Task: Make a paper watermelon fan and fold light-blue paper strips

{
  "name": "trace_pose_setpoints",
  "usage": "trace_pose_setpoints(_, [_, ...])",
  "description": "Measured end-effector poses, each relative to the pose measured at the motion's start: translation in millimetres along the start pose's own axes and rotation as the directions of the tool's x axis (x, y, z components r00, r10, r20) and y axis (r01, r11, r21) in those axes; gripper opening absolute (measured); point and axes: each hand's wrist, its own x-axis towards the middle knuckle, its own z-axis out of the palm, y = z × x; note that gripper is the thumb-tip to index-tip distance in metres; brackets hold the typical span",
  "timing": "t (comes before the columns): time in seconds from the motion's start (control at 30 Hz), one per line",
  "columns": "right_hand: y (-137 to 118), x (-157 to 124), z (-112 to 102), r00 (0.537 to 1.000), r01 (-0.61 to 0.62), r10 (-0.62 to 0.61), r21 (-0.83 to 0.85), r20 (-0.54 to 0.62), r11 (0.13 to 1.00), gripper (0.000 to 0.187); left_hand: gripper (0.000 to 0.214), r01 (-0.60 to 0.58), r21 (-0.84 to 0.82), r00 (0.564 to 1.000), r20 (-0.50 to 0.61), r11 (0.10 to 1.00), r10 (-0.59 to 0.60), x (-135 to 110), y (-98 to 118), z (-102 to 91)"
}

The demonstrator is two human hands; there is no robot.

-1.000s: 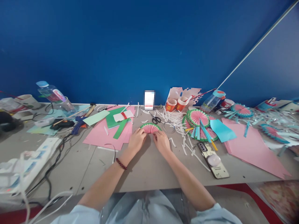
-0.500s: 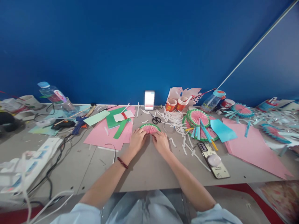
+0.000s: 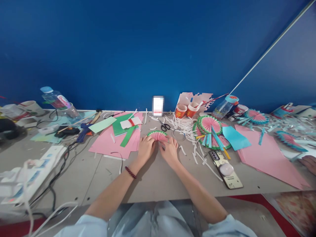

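Observation:
A pleated paper fan (image 3: pixel 158 135), pink with a green and white rim, is spread in a half circle on the grey table (image 3: pixel 153 184). My left hand (image 3: pixel 146 148) grips its left side near the bottom fold. On the other side, my right hand (image 3: pixel 169 149) pinches the pleats, and its fingers cover the fan's lower right part. Black scissors (image 3: pixel 164 126) lie just behind the fan. To the left are pink paper sheets (image 3: pixel 106 143) and green paper (image 3: pixel 127 136); finished watermelon-coloured fans (image 3: pixel 209 125) are piled to the right.
White paper strips (image 3: pixel 184 123) litter the table near two paper cups (image 3: pixel 181 111). A patterned phone (image 3: pixel 228 172) lies at right, by blue paper (image 3: pixel 236 138). A power strip (image 3: pixel 37 171) with cables is at left. Another person's hand (image 3: pixel 309 163) rests at the right edge.
My right hand has shifted slightly inward, its fingers now further over the fan's right side. My left hand stays nearly still. Another person's hand shows more at the right edge.

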Motion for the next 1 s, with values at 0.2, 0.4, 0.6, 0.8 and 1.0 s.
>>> trace_pose_setpoints(0.2, [1.7,-0.1,7.0,1.000,-0.014,0.014,0.020,0.005,1.000,0.022,0.016,0.030,0.051,0.999,-0.013,0.998,-0.030,0.5,0.7,0.5])
trace_pose_setpoints(0.4, [2.3,5.0,2.9,0.999,0.034,-0.033,-0.042,0.023,0.999,0.017,0.017,0.033,0.024,0.999,-0.022,0.999,-0.033,1.7,0.1,2.4])
trace_pose_setpoints(0.6, [1.3,9.8,-8.1,0.994,0.101,-0.091,-0.204,0.061,0.974,0.017,0.020,0.015,-0.038,1.000,-0.012,0.999,-0.015,-1.0,3.1,4.6])
trace_pose_setpoints(0.8, [0.5,8.1,-6.1,0.990,0.113,-0.096,-0.169,0.103,0.979,0.020,0.018,0.026,-0.041,1.000,-0.012,0.999,-0.027,-2.1,6.2,4.3])
trace_pose_setpoints(1.0, [-3.3,7.1,-4.9,0.997,0.003,0.005,-0.100,0.075,0.995,0.019,0.017,0.046,-0.040,0.998,-0.043,0.998,-0.048,-2.5,7.6,6.5])
